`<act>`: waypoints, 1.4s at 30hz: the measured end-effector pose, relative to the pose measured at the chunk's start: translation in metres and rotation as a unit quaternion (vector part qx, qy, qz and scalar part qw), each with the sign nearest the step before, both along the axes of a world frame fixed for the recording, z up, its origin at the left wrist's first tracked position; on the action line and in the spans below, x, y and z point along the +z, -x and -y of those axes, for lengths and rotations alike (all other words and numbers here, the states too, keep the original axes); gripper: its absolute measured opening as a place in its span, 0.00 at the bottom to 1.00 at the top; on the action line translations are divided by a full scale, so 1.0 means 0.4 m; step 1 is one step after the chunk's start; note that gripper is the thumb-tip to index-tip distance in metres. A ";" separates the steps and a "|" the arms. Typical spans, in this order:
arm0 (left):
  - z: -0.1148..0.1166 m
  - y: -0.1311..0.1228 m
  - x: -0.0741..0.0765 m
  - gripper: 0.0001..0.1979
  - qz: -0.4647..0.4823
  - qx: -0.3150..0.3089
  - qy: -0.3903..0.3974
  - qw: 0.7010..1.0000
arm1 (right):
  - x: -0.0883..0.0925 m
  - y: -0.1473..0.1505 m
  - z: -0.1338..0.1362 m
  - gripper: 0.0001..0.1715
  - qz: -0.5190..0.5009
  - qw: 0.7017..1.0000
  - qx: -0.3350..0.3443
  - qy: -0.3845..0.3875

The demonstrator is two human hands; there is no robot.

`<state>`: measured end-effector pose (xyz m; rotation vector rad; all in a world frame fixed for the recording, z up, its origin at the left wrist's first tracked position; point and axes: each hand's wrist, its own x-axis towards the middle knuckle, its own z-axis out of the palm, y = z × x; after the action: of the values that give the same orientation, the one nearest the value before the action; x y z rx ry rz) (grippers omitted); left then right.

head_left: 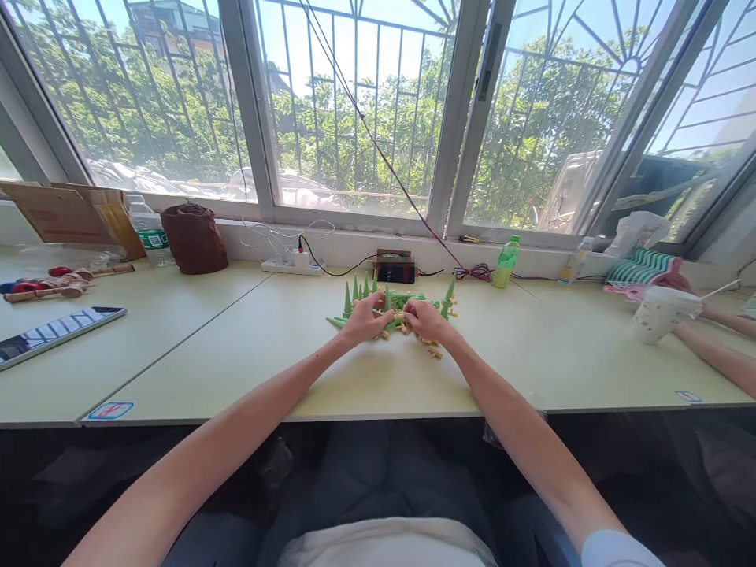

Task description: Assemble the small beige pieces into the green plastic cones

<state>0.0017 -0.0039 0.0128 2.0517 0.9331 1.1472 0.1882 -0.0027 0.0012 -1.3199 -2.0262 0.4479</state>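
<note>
Meeting at the centre of the frame, the left hand [366, 319] and the right hand [426, 321] lie knuckles up on the pale table [248, 346], fingers curled inward. Their fingertips close from either side on a cluster of tan pieces [402, 318] that sits directly between them, touching both. The pieces are too small to show exactly how they are pinched.

Green cones [348, 301] stand upright just behind and beside the hands, ringing the cluster, and a few tan bits lie loose below the right wrist.

Behind the cones, near the window sill, sits a black box [394, 268], with a green bottle [506, 264] to its right and a brown pouch [194, 238] well off to the left. A tablet [56, 335] lies at the left edge. At the right edge a paper cup [658, 313] stands near another person's forearm [717, 358].
</note>
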 end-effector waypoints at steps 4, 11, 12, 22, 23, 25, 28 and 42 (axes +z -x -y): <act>-0.002 -0.001 -0.010 0.10 -0.045 -0.032 0.013 0.998 | 0.002 -0.003 -0.004 0.07 -0.024 0.998 -0.045 -0.038; 0.002 -0.002 -0.017 0.12 -0.076 -0.056 0.003 0.995 | 0.004 -0.002 -0.003 0.06 -0.020 0.995 -0.070 -0.066; 0.005 -0.002 -0.014 0.13 -0.076 -0.055 0.001 0.996 | 0.004 -0.001 -0.002 0.05 -0.019 0.995 -0.070 -0.066; 0.018 -0.004 0.000 0.16 -0.092 -0.067 -0.047 0.992 | -0.001 -0.001 -0.009 0.05 -0.006 0.994 -0.072 -0.086; 0.017 -0.004 0.000 0.17 -0.092 -0.067 -0.046 0.992 | -0.003 -0.001 -0.010 0.05 -0.004 0.993 -0.073 -0.088; 0.013 -0.002 -0.002 0.18 -0.092 -0.067 -0.042 0.993 | -0.005 -0.001 -0.013 0.06 -0.002 0.993 -0.075 -0.090; 0.008 0.001 -0.004 0.19 -0.096 -0.079 -0.029 0.992 | -0.006 -0.001 -0.015 0.06 -0.007 0.993 -0.076 -0.088; -0.011 -0.007 -0.027 0.20 -0.106 -0.058 0.015 0.993 | -0.005 -0.001 -0.012 0.07 -0.024 0.992 -0.074 -0.098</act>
<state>0.0047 0.0006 0.0018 2.2023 0.9102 0.8622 0.1887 0.0023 -0.0009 -1.3136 -1.8656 0.2054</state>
